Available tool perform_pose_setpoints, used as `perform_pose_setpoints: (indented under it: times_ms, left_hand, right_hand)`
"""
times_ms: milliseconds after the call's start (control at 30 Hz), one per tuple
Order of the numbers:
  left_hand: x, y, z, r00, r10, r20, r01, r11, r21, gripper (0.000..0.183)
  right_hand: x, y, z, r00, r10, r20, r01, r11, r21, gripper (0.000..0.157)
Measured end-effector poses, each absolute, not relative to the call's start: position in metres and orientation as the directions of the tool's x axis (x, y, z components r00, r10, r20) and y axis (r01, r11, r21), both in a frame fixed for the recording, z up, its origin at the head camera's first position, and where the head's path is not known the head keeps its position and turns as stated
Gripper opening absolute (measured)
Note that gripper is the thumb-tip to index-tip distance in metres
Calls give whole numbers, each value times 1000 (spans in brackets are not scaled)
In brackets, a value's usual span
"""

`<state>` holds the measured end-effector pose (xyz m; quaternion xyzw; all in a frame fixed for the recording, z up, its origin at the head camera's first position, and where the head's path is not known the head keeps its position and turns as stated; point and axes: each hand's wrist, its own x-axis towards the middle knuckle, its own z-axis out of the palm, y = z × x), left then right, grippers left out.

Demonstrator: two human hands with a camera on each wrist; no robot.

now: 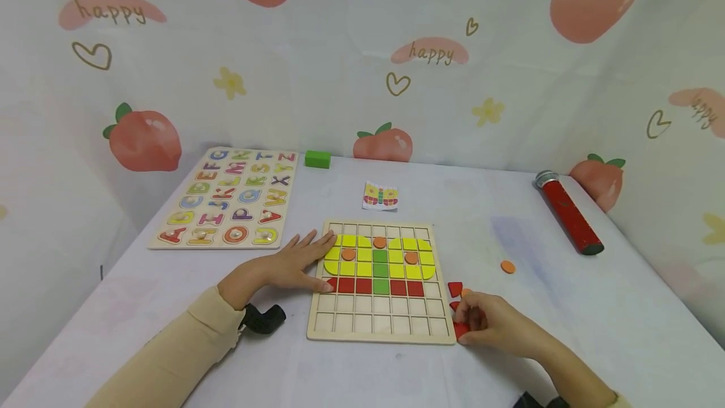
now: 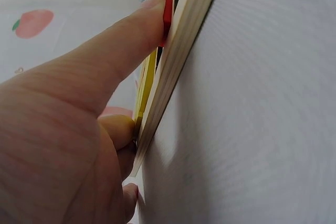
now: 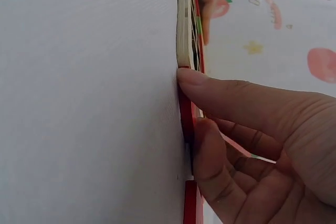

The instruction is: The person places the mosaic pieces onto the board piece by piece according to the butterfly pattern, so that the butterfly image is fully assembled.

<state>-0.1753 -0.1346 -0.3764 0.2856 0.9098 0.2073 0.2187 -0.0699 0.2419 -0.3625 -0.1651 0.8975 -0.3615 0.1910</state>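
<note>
A wooden grid board point(image 1: 381, 327) lies in the middle of the table, with yellow, green, red and orange tiles laid as a butterfly. My left hand point(image 1: 283, 266) rests at its left edge with the fingers spread. Its thumb presses the leftmost red tile point(image 2: 168, 17), seen in the left wrist view. Beside the board's lower right corner, my right hand point(image 1: 504, 326) pinches a flat red tile point(image 3: 186, 111) between thumb and finger, low at the tabletop. More red tiles point(image 1: 455, 289) lie just above that hand, and an orange disc is partly hidden by it.
A small butterfly picture card point(image 1: 381, 196) lies behind the board. At the back left are an alphabet puzzle board point(image 1: 226, 200) and a green block point(image 1: 318, 159). A red microphone point(image 1: 571, 216) lies far right, and a loose orange disc point(image 1: 508, 267) nearer in.
</note>
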Motion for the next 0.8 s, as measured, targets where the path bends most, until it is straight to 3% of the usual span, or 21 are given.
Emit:
perform_pose_setpoints:
  times_ms: [800]
  left_hand:
    - [-174,-134,-376,-745,606,-279,428,754,498,102]
  right_hand:
    - [-68,239,-359,-876,-427,-225,-165,703,-691,28]
